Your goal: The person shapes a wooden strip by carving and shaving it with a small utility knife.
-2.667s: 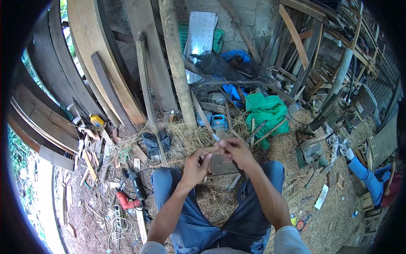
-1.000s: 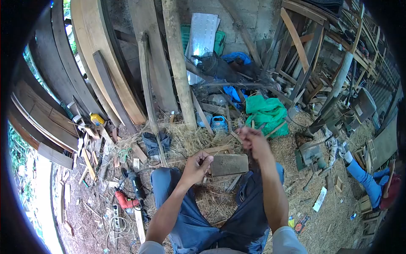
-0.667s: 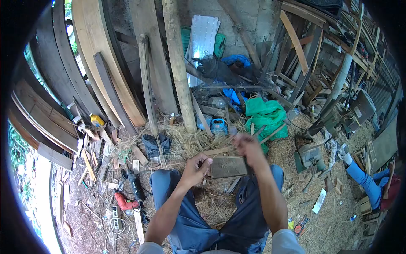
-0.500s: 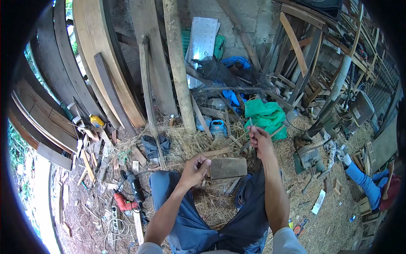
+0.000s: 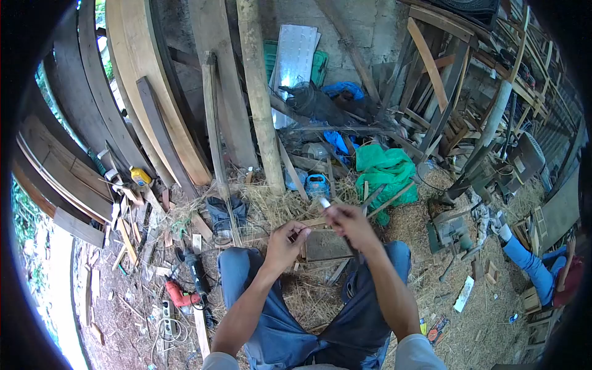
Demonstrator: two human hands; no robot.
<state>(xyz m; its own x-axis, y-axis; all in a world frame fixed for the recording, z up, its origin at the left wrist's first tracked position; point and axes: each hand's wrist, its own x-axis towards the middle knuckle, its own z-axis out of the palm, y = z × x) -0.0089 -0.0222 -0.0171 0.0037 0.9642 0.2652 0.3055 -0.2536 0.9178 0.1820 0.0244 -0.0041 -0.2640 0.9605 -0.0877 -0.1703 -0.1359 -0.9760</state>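
My left hand [image 5: 285, 245] is closed in a pinch above my left knee. Whatever lies between its fingertips is too small to make out. Beside it, a flat wooden block [image 5: 330, 245] lies between my knees, partly covered by my right hand and forearm. My right hand [image 5: 350, 227], smeared by motion, is wrapped round a slim tool with a pale, bright tip [image 5: 324, 201]; its kind is unclear. A thin wooden strip [image 5: 317, 221] runs just behind the block, near both hands.
A red drill [image 5: 180, 295] and a dark power tool [image 5: 196, 270] lie left of my legs, by a power strip [image 5: 168, 316]. Ahead are a green plastic sheet [image 5: 385, 169] and a blue container [image 5: 317, 185]. Planks [image 5: 154, 80] lean at left. Another person's blue-clad leg [image 5: 527, 265] shows at right.
My right hand has come down and to the left, towards my left hand, and its tool now points up and left. My left hand has barely moved.
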